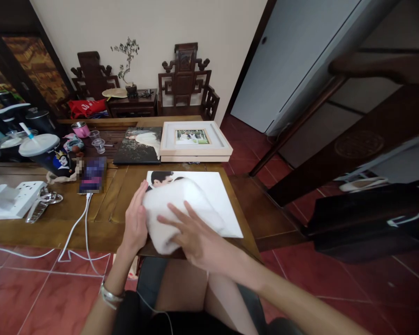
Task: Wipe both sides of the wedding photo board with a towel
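Note:
A white folded cloth (181,200) lies bunched over a white photo panel (226,204) at the table's front edge. Part of a printed person with dark hair shows past the cloth at the panel's top left. My right hand (192,235) grips the cloth from above, its fingers fanned across the fabric and pressing it down. At the panel's left side rests my left hand (136,218), fingers stretched out together and touching the edge of the panel and cloth. The cloth hides most of the picture.
Behind the panel are stacked framed photos (195,151) and a dark photo panel (139,146). To the left lie a phone (91,174) with white cables (85,218), a power strip (21,200) and a lidded cup (49,153). A wooden chair (317,144) stands right.

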`<state>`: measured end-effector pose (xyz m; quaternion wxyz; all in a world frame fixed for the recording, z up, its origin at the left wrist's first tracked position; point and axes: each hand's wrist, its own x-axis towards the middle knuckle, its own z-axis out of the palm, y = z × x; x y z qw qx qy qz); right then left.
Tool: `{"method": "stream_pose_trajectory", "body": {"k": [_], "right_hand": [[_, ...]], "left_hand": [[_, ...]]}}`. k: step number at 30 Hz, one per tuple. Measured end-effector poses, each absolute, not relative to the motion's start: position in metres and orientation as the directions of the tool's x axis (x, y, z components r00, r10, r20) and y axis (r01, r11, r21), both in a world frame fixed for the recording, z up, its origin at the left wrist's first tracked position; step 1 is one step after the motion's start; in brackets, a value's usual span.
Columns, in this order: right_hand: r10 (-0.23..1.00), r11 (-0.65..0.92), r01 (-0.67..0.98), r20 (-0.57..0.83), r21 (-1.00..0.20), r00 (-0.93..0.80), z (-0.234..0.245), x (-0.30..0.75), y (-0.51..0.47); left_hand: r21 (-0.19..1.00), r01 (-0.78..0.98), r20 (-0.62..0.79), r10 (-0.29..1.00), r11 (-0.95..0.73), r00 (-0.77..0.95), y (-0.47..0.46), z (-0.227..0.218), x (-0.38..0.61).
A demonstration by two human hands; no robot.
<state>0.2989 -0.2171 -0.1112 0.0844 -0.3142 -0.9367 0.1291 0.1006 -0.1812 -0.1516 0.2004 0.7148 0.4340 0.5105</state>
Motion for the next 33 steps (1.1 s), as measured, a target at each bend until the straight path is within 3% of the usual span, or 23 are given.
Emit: {"method": "stream_pose_trajectory", "body": {"k": [5,10,15,23,33], "right_hand": [[0.670,0.713,0.598,0.104,-0.366,-0.735,-0.109,0.345,-0.255],[0.802,0.592,0.742,0.140,-0.313,-0.581,-0.120,0.382,-0.228],[0.882,0.465,0.821,0.095,-0.330,-0.462,-0.117,0.356,-0.157],[0.759,0.631,0.667,0.138,-0.397,-0.636,-0.096,0.255,-0.099],[0.878,0.477,0.785,0.173,-0.394,-0.447,-0.121,0.371,-0.115]], "left_hand": [[0.616,0.601,0.458,0.852,-0.510,0.253,-0.178,-0.157,0.105],[0.527,0.678,0.429,0.849,-0.512,0.308,-0.175,-0.164,0.106],[0.522,0.675,0.444,0.842,-0.522,0.307,-0.173,-0.165,0.105],[0.526,0.683,0.437,0.850,-0.507,0.294,-0.172,-0.162,0.105],[0.552,0.658,0.437,0.850,-0.513,0.296,-0.173,-0.160,0.105]]}}
